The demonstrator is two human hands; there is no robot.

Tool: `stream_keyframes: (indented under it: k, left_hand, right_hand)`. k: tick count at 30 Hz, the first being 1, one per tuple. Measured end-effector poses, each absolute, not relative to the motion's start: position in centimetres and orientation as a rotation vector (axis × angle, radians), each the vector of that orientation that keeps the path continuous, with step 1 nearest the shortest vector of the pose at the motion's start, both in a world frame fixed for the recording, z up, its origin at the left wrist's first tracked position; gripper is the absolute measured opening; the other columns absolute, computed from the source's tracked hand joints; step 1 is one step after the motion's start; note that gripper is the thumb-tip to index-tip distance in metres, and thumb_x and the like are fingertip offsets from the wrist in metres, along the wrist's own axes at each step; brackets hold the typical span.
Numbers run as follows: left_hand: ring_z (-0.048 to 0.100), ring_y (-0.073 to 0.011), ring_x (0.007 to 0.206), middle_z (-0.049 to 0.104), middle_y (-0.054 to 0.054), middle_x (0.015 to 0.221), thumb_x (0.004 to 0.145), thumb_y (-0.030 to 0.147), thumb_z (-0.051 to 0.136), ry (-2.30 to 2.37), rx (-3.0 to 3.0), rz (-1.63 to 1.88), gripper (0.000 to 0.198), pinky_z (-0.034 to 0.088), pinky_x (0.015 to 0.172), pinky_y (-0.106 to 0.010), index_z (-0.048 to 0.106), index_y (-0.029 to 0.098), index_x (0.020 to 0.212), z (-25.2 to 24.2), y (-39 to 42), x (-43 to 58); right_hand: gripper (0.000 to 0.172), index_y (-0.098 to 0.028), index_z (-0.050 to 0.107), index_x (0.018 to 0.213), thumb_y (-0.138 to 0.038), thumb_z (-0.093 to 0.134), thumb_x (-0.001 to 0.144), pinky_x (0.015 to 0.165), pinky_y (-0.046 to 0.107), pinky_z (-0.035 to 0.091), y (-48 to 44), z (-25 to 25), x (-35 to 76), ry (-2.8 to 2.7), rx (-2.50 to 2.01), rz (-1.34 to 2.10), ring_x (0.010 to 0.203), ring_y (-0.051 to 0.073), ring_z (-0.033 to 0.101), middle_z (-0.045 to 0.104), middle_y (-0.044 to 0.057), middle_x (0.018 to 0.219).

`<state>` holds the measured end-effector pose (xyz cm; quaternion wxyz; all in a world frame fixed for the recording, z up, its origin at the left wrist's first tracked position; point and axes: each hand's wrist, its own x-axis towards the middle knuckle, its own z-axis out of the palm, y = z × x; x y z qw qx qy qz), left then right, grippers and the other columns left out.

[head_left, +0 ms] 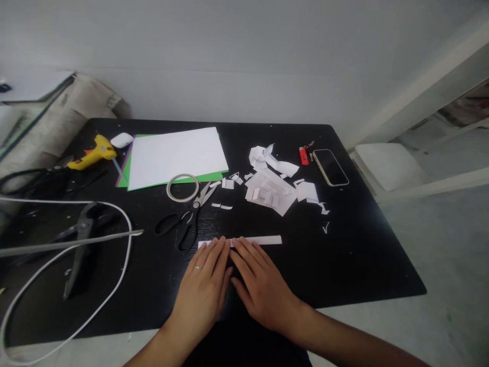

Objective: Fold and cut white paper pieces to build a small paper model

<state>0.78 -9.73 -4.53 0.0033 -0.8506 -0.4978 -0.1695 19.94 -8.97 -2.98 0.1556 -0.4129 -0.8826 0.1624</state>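
A narrow white paper strip (269,240) lies flat near the front of the black table. My left hand (203,285), with a ring on one finger, rests its fingertips on the strip's left part, fingers stretched out. Beside it my right hand (263,288) presses stretched fingertips on the strip's middle. Just beyond the left hand are black-handled scissors (196,205) with their blades apart, and a roll of tape (183,187). Cut and crumpled white paper scraps (278,191) lie beyond the right hand.
White and green sheets (178,155) lie at the back left, beside a yellow glue gun (91,154). A white cable (128,260) loops over dark pliers (82,244) at left. A red lighter (303,156) and phone (330,167) are at the back right.
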Motion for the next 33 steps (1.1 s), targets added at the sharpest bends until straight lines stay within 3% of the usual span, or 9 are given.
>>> stream_keyframes:
  k: [13,25,33]
  left_hand:
    - [0.061,-0.0348,0.133,0.065,-0.019,0.145,0.105,0.025,0.053,-1.596,-2.659,-0.493,0.047,0.048,0.112,-0.053,0.052,0.007,0.149,-4.2,-9.6,1.0]
    - [0.059,-0.0386,0.132,0.064,-0.021,0.143,0.103,0.035,0.059,-1.678,-2.638,-0.397,0.06,0.046,0.112,-0.056,0.048,0.009,0.155,-3.7,-9.8,1.8]
    - [0.059,-0.0378,0.133,0.063,-0.023,0.144,0.104,0.038,0.057,-1.633,-2.642,-0.395,0.062,0.045,0.114,-0.054,0.046,0.002,0.154,-3.8,-9.7,1.5]
  right_hand:
    - [0.056,-0.008,0.051,0.152,-0.032,0.059,0.103,0.117,0.061,0.05,-9.7,-3.1,22.2,-2.516,-1.336,0.368,0.153,0.038,0.044,0.045,0.023,0.164]
    - [0.057,-0.008,0.048,0.151,-0.033,0.06,0.102,0.121,0.061,0.047,-9.8,-3.2,23.8,-2.434,-1.388,0.34,0.151,0.034,0.048,0.054,0.021,0.158]
    - [0.058,-0.007,0.047,0.151,-0.035,0.059,0.103,0.12,0.061,0.048,-9.8,-3.3,23.8,-2.461,-1.391,0.31,0.15,0.034,0.049,0.053,0.021,0.159]
